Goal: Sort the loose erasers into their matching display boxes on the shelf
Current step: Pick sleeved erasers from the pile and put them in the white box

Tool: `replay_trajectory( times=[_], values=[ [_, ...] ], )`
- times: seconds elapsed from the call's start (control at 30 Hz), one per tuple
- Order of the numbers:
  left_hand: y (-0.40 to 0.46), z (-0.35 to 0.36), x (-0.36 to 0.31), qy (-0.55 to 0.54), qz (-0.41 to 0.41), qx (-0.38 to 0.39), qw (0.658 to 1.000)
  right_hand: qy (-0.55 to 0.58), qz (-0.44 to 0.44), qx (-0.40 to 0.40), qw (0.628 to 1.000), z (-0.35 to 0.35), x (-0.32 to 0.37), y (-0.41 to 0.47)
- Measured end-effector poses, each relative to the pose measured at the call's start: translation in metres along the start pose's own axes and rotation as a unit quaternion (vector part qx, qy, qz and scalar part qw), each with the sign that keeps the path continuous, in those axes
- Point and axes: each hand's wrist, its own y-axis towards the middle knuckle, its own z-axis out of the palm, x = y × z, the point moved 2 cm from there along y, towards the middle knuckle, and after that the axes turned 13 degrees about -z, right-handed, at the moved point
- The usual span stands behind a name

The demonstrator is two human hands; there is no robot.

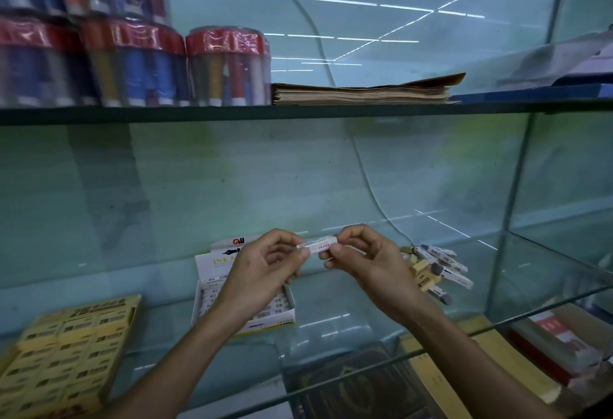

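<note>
Glass shelves (331,316) fill the view, with a pale wall behind. One white eraser (317,246) is held level between both hands above the middle shelf, its long axis running left to right. The left hand (262,269) is pinched on the eraser's left end with thumb and fingertips; the right hand (368,259) is pinched on its right end in the same way.

Directly below and just behind the left hand, a white box (212,286) of similar white erasers is seen, its lid standing up at the back. A yellow box (66,342) of yellow erasers lies well to the left, near the shelf's front edge. The loose pile (441,269) of mixed erasers lies just beyond the right hand.

By its colour the eraser is judged to belong in the white box. That box is nearer the left hand, so a short drop down and toward the left would be needed.
</note>
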Motion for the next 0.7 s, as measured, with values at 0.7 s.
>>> replay_trajectory(
  times=[0.7],
  values=[
    [-0.019,-0.082,0.008,-0.038,-0.070,-0.070,0.994,-0.453,-0.298,0.101,0.834,0.051,-0.026,0.021]
  ],
)
